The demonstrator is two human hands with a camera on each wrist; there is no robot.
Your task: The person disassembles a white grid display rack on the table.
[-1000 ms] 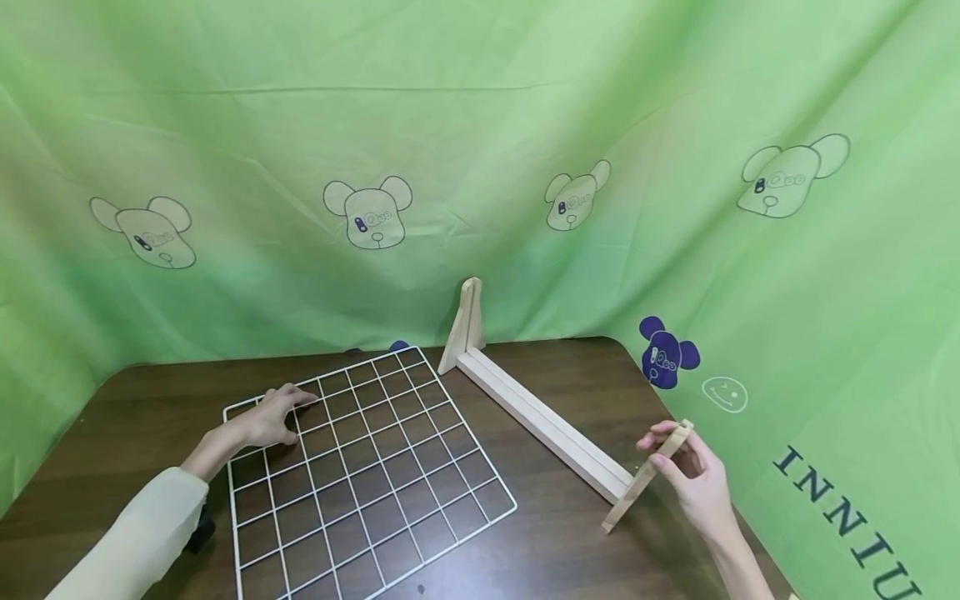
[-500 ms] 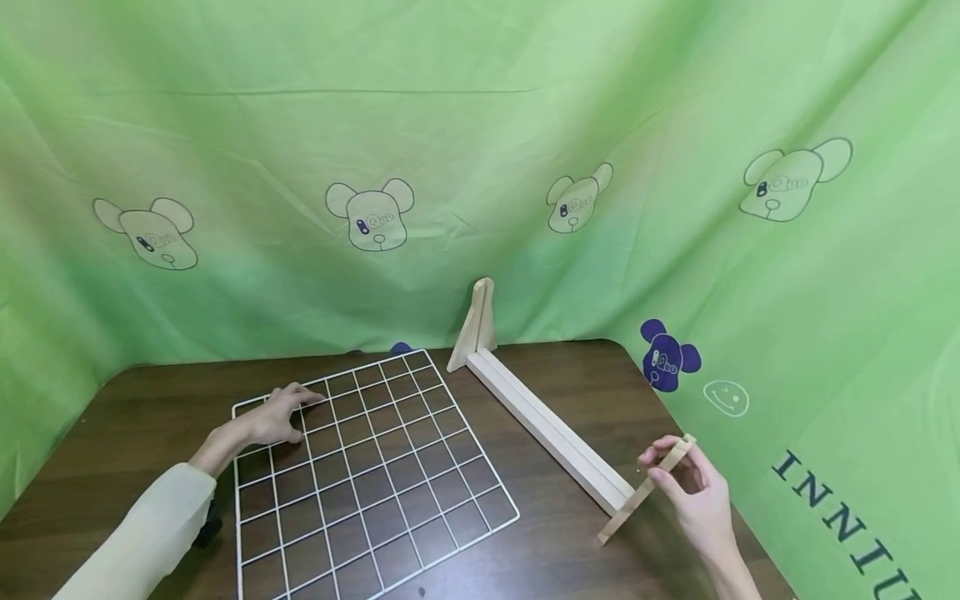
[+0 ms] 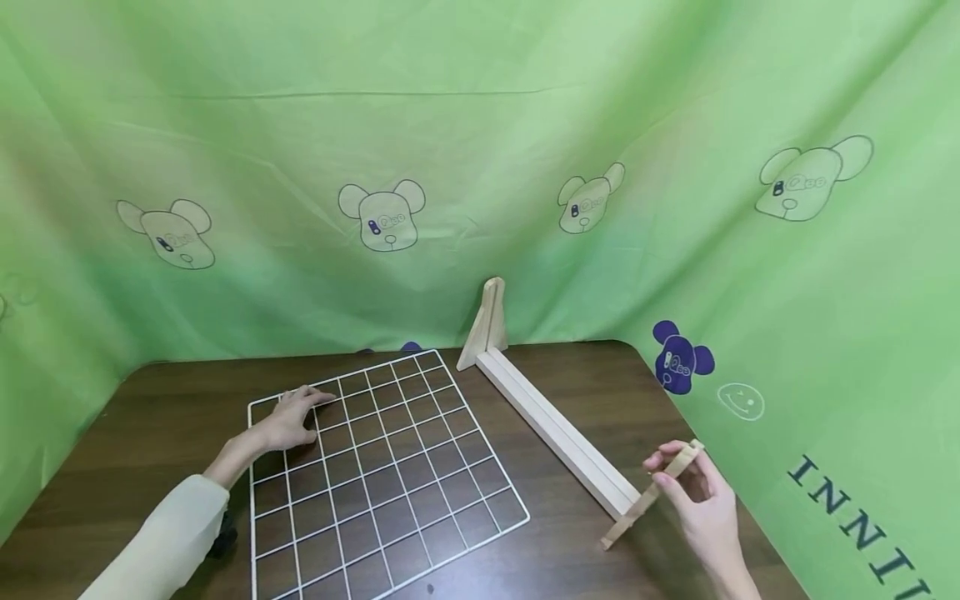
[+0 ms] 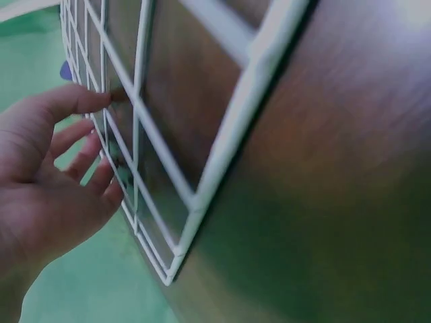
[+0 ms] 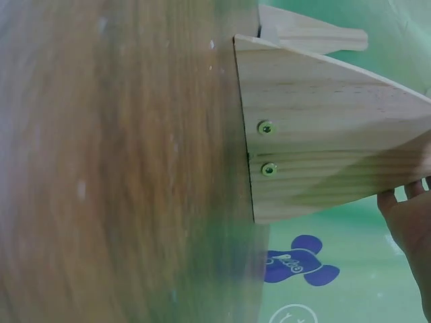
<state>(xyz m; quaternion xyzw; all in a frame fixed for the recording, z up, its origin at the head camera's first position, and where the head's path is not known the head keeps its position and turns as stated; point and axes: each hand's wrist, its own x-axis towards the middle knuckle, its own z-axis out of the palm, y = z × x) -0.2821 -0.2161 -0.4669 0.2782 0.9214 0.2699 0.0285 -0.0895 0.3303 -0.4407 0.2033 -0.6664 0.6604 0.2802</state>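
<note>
A white wire grid panel (image 3: 360, 479) lies over the table in the head view. My left hand (image 3: 294, 419) holds its far left edge, thumb apart from the fingers. The left wrist view shows that hand (image 4: 57, 161) with bent fingers at the edge wires. Right of the grid is a pale wooden stand, a long grooved bar (image 3: 558, 429) between two end pieces. My right hand (image 3: 697, 504) pinches the upper part of the near end piece (image 3: 648, 496), thumb on one side and fingers on the other. Two bolts (image 5: 267, 127) show on its outer face.
The far end piece (image 3: 487, 321) rises near the table's back edge, close to the green curtain (image 3: 480, 125). The dark wooden table (image 3: 592, 375) has a rounded back right corner. A small black object (image 3: 222, 537) sits beneath the left forearm.
The near end of the stand has swung a little toward me, with its far end shifted right. The grid and left hand have moved slightly right. Both hands keep their hold; the view turned slightly.
</note>
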